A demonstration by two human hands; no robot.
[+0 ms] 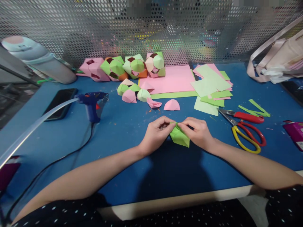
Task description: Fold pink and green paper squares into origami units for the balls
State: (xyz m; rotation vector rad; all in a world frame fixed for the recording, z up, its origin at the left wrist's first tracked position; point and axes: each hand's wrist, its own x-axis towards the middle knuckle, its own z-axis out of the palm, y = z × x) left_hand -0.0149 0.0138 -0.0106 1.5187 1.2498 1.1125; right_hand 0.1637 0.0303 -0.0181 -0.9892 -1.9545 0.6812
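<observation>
A folded green paper piece (180, 136) sits just above the blue table (123, 132), held between both hands. My left hand (156, 132) pinches its upper left edge with closed fingers. My right hand (198, 131) pinches the upper right edge, fingers also closed. Beyond the hands lie small folded paper units: a pink one (171, 105), another pink one (154, 103), and a cluster of green and pink ones (132, 91). Finished paper balls (134, 66) stand in a row at the back.
Red and yellow scissors (246, 127) lie right of my hands, with green paper strips (254, 110) behind them. Pink and green sheets (208, 85) sit at the back. A blue glue gun (92, 105), a phone (60, 102) and a bottle (38, 60) are at left. A bag (279, 60) is at right.
</observation>
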